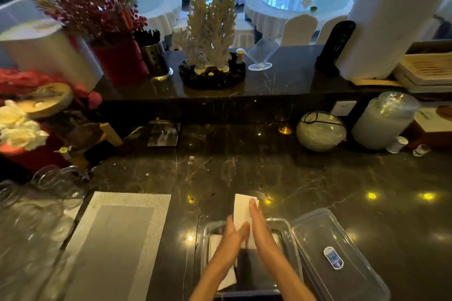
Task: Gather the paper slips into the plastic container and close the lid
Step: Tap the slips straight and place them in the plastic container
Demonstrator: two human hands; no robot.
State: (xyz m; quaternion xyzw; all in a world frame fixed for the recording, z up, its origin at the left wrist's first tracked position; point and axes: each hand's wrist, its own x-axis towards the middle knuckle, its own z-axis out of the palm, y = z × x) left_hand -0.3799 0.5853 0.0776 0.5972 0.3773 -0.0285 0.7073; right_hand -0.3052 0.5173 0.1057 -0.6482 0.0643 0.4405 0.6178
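A clear plastic container (pixel 291 239) stands open on the dark marble counter at the bottom centre. Its clear lid (pixel 342 247), with a blue oval sticker, lies just to its right. My left hand (pixel 232 237) and my right hand (pixel 259 225) press flat, fingers straight, on either side of a white stack of paper slips (pixel 241 208) above the container's far end. More white paper (pixel 215 244) lies inside the container under my left forearm.
A grey woven placemat (pixel 117 239) lies to the left, with clear glassware (pixel 36 215) beyond it. Along the back stand a round bundle (pixel 320 131), a wrapped stack of cups (pixel 384 121), a small shaker (pixel 397 144) and a dark tray (pixel 163 134).
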